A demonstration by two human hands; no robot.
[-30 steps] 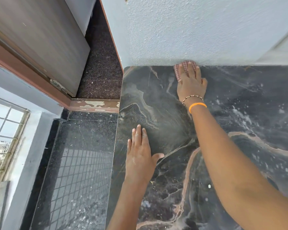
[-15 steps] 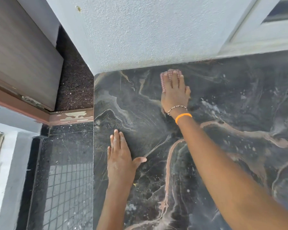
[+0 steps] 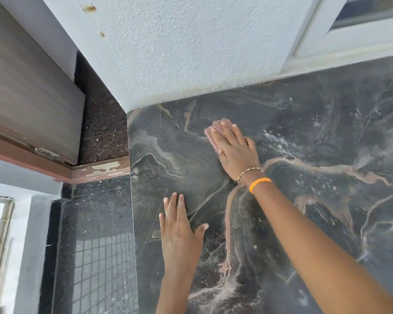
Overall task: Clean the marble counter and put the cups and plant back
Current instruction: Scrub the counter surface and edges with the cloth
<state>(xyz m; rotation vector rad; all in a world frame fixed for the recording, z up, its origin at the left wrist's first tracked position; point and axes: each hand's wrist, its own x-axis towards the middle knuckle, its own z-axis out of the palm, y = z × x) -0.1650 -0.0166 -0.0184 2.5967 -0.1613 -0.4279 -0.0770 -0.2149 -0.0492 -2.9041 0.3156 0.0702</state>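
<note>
Both hands lie flat with straight fingers on the dark marble desk (image 3: 315, 132): the right hand (image 3: 235, 150) presses a pink checked cloth (image 3: 210, 133) near the white wall (image 3: 191, 53), the left hand (image 3: 179, 232) rests bare, nearer the desk's left edge

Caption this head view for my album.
Right hand presses pink checked cloth on dark veined marble counter; left hand rests flat.

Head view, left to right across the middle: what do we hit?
Wooden door → speckled stone ledge → counter edge → checked cloth → right hand pressing it flat.
</note>
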